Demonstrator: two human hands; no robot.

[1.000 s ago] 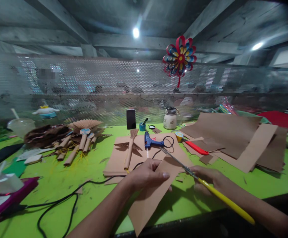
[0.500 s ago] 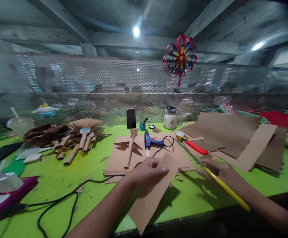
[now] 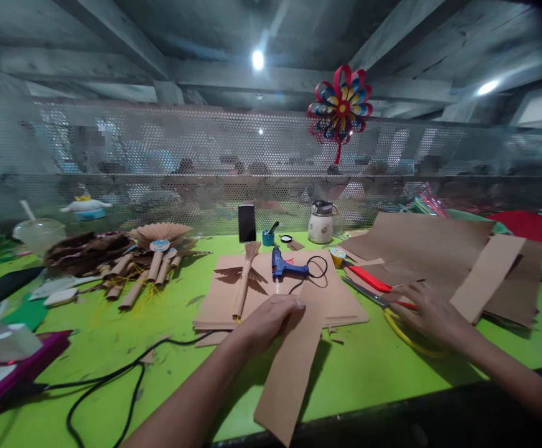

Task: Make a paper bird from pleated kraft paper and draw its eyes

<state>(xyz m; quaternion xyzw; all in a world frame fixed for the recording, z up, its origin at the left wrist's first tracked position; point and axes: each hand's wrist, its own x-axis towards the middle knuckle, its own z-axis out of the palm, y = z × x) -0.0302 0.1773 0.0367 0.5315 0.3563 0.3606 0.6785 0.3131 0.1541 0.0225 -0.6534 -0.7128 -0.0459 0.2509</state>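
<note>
My left hand (image 3: 275, 317) is closed on the upper end of a brown kraft paper strip (image 3: 289, 373), thumb on top. The strip slants down toward the table's front edge. My right hand (image 3: 427, 311) rests low over yellow-handled scissors (image 3: 408, 339) on the green table, fingers stretched out and loosely apart. Its fingertips are beside a red-handled tool (image 3: 368, 278) whose kind I cannot make out. Behind my left hand, a blue glue gun (image 3: 289, 267) and a small folded-paper figure with a rolled body (image 3: 242, 289) lie on a stack of brown paper (image 3: 345, 305).
Pleated paper pieces with rolled handles (image 3: 158, 255) lie at left. A black cable (image 3: 158, 343) crosses toward a purple power strip (image 3: 23, 373). Large brown sheets (image 3: 429, 249) cover the right side. A phone (image 3: 247, 224) and a white bottle (image 3: 320, 223) stand behind.
My right hand has lowered the scissors to the table and its fingers have loosened. The paper strip in my left hand has swung slightly right and downward.
</note>
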